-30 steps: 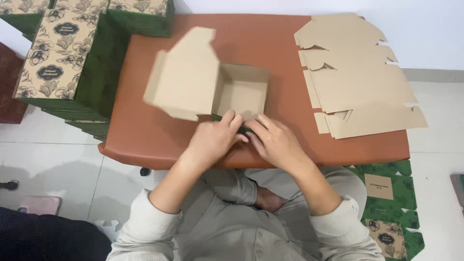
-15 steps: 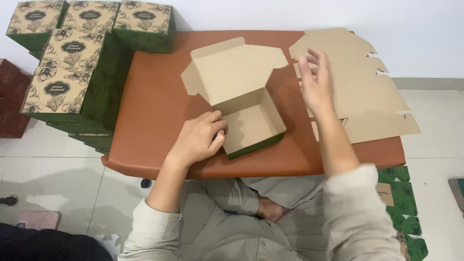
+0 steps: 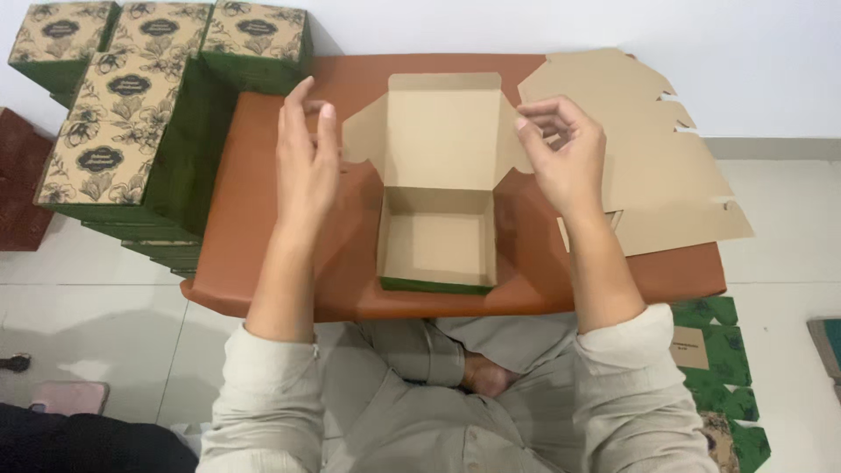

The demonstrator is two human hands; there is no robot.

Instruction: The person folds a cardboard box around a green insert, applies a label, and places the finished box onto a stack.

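Note:
An open cardboard box [image 3: 438,236], brown inside and green outside, sits on the reddish-brown table [image 3: 263,254] in front of me. Its lid [image 3: 442,127] stands open toward the far side with side flaps spread out. My left hand [image 3: 307,162] hovers left of the lid with fingers apart, near the left flap. To the right of the lid is my right hand [image 3: 561,153], fingers loosely curled by the right flap. Neither hand grips anything.
Stacks of finished green boxes with floral tops [image 3: 131,131] stand at the table's left and far left. A pile of flat brown box blanks [image 3: 657,166] lies on the right. More green flat blanks [image 3: 714,350] lie on the tiled floor at right.
The box has been turned square to me with the lid pointing away. My left hand has lifted off the box's front, and both hands are now raised beside the lid flaps.

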